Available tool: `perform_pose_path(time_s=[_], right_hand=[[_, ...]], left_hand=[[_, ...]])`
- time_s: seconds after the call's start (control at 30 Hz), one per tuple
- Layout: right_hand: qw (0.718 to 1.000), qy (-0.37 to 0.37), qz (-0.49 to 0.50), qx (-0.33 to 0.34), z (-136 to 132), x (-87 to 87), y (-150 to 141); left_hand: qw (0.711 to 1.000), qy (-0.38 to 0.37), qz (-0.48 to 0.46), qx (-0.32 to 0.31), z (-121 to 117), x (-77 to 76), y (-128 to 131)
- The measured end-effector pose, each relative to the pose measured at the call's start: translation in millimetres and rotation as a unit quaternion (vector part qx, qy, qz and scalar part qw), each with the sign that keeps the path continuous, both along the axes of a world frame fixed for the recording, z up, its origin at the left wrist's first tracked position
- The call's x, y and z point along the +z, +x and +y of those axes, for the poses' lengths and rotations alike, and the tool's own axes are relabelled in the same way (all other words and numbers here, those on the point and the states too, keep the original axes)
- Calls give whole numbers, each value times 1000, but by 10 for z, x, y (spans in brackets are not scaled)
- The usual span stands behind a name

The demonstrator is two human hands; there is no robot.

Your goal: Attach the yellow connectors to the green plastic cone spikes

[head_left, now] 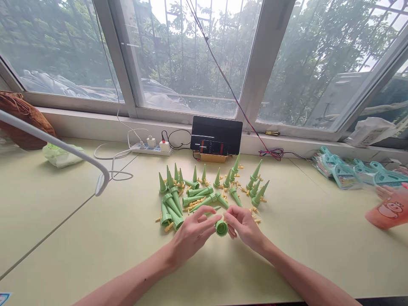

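A green plant-watering spike is held with its open, threaded end towards me. My left hand has its fingertips on the left side of this spike; its thumb is mostly hidden. From the right, my right hand pinches thumb and forefinger at the spike's side, where a small yellow valve seems to show between the fingertips. Just beyond my hands, several green spikes lie on their sides, mixed with loose yellow valves. Behind them, more spikes stand point up, some with yellow valves fitted.
A phone leans against a black tablet at the back. Left of it lies a power strip with cables. A white curved bar crosses the left side. Turquoise packaged tools and a red drink cup with another hand are right.
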State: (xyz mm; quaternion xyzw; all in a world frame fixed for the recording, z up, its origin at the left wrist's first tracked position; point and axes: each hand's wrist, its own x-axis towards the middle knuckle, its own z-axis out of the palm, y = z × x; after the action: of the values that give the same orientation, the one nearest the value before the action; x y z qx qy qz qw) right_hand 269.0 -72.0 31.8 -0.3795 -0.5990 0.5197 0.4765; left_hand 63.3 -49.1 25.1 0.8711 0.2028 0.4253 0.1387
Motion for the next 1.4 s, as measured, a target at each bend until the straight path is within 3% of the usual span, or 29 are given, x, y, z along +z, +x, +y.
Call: perform_pose_path(time_s=[0.2,0.3,0.5,0.67,0.9,1.17,1.4], right_hand=[[1000,-8,-9,-5,9,-28,6],[1000,-3,-8,-19,7,-37,-14],[996,39,-10,-85,25,-64,-23],[986,97,-46,-129,30,-82,9],[971,178,-113,-117,4,-69,-4],[984,128,-77,-94,3,-52,-14],[991,79,-58,-95,-8,-15,-32]], left_hand=[[1000,27,7,6,15,11,3],[999,15,-19,42,46,0,36],[989,-88,-75,94,60,47,80],[972,-207,-85,68,17,136,83],[960,-274,-41,35,-17,178,94],[958,-283,-42,29,-11,133,84],[970,-239,-28,28,19,78,74]])
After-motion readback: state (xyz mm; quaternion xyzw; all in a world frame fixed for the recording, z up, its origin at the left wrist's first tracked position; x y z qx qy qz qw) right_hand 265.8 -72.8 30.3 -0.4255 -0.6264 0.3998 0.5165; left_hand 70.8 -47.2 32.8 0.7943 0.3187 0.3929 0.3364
